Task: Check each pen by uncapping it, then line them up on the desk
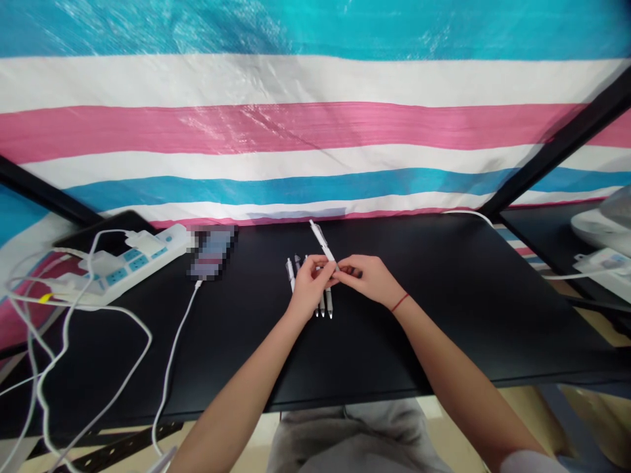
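Observation:
A white pen (323,242) slants up and away from between my hands, its clicker end pointing at the striped sheet. The fingers of my left hand (314,279) are closed around its lower part. Pinched at the pen's lower end is my right hand (362,276), with a red string on the wrist; the tip is hidden by the fingers. Beneath my left hand several more pens (329,307) lie side by side on the black table, tips toward me. Their middles are covered by the hand.
On the black table (444,328), a white power strip (133,263) with plugs and tangled cables (73,315) occupies the left. A pixelated phone (213,253) on a charging cable lies beside it. A striped sheet (315,125) hangs behind. Another power strip (611,269) is at the far right.

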